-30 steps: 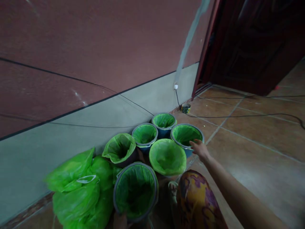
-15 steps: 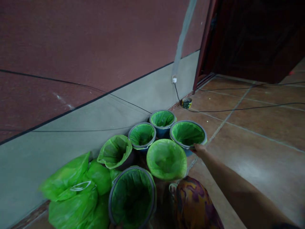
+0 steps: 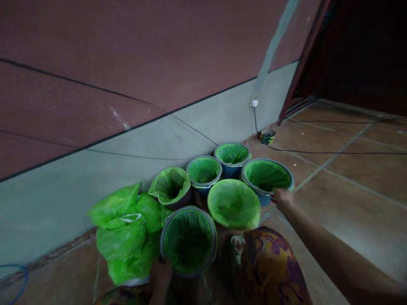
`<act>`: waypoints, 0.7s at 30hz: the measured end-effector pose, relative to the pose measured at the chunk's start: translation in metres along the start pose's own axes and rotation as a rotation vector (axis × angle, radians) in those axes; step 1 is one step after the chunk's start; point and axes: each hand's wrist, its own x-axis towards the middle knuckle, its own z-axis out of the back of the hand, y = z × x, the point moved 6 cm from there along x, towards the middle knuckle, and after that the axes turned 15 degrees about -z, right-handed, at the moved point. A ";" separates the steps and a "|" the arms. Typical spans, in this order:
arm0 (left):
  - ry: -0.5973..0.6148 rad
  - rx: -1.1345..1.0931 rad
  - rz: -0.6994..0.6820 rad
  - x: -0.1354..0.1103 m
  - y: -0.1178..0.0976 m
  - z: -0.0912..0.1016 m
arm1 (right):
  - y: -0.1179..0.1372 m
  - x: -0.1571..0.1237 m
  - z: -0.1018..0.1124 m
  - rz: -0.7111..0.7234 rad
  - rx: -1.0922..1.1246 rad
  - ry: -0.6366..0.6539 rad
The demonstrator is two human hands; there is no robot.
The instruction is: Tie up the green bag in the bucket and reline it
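Several small bins lined with green plastic bags stand in a cluster on the tiled floor by the wall. My right hand [image 3: 282,197] reaches out and grips the near rim of the far right blue bin [image 3: 267,174], fingers curled on it. My left hand [image 3: 160,271] is closed on the near rim of the closest grey-rimmed bin [image 3: 189,239]. Between the two sits a bin with its bag folded over the rim [image 3: 234,203]. My knee in patterned cloth [image 3: 270,267] shows at the bottom.
A heap of loose green bags [image 3: 125,231] lies left of the bins against the wall. Black cables [image 3: 333,151] run across the brown tiles from a wall socket [image 3: 254,103]. A small tin [image 3: 267,136] sits below the socket. A dark doorway [image 3: 359,55] opens at upper right.
My right hand went from hovering over the far right bin to gripping its rim. My left hand has come into view on the closest bin. The view shifted to the left.
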 end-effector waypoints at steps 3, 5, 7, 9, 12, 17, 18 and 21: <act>0.029 0.017 0.023 0.004 -0.004 0.010 | 0.006 -0.055 -0.059 0.135 -0.194 0.248; 0.027 0.022 0.031 0.007 -0.005 0.013 | -0.003 -0.113 -0.115 0.389 -0.615 0.511; 0.019 0.013 0.042 0.008 -0.004 0.013 | -0.031 -0.171 -0.161 0.704 -1.051 0.647; 0.013 -0.009 0.050 0.008 -0.003 0.010 | -0.066 -0.204 -0.192 0.852 -1.377 0.562; 0.011 -0.050 0.060 0.008 0.001 0.004 | -0.109 -0.213 -0.219 0.821 -1.581 0.421; 0.012 -0.118 0.117 0.013 0.011 -0.008 | -0.131 -0.190 -0.233 0.766 -1.614 0.246; 0.009 -0.132 0.130 0.014 0.013 -0.010 | -0.131 -0.185 -0.233 0.749 -1.619 0.226; -0.004 -0.170 0.162 0.015 0.016 -0.014 | -0.131 -0.177 -0.236 0.725 -1.635 0.202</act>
